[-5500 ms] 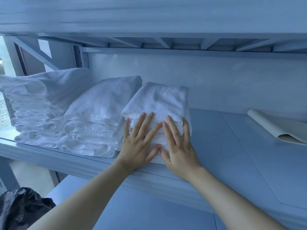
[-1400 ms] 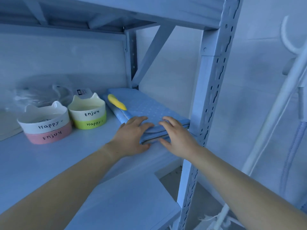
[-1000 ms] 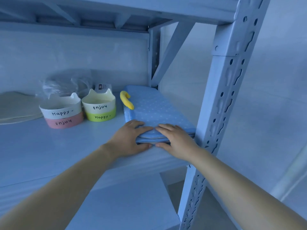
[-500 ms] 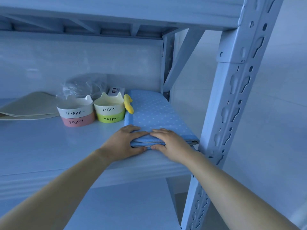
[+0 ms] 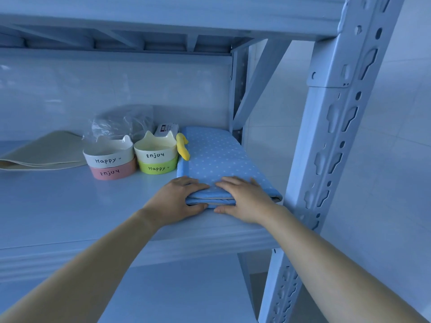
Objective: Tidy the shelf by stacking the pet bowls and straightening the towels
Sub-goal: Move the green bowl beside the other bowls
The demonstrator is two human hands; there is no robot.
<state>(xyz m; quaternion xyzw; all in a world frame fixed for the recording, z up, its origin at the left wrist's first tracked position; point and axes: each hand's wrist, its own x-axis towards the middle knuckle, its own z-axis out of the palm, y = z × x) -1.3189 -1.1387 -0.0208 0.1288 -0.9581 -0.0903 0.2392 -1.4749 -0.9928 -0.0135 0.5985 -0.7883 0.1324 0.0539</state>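
because your left hand (image 5: 177, 201) and right hand (image 5: 245, 201) both clamp the near folded edge of the blue dotted towel (image 5: 217, 157), fingers on top and thumbs under the front, a hard shove could ruck the layers or skew the fold. the towel lies at the right end of the shelf (image 5: 70, 213), its near right corner close to the upright post (image 5: 331, 141), so a push to the right could jam it there. a push to the left could knock the yellow toy (image 5: 182, 149) into the green bowl (image 5: 157, 156), which sits just beside the towel; the pink bowl (image 5: 110, 160) stands to the left of the green one. these 2 bowls are not yet stacked. the towel's long axis runs from the shelf's front edge toward the back wall, leaning slightly left.
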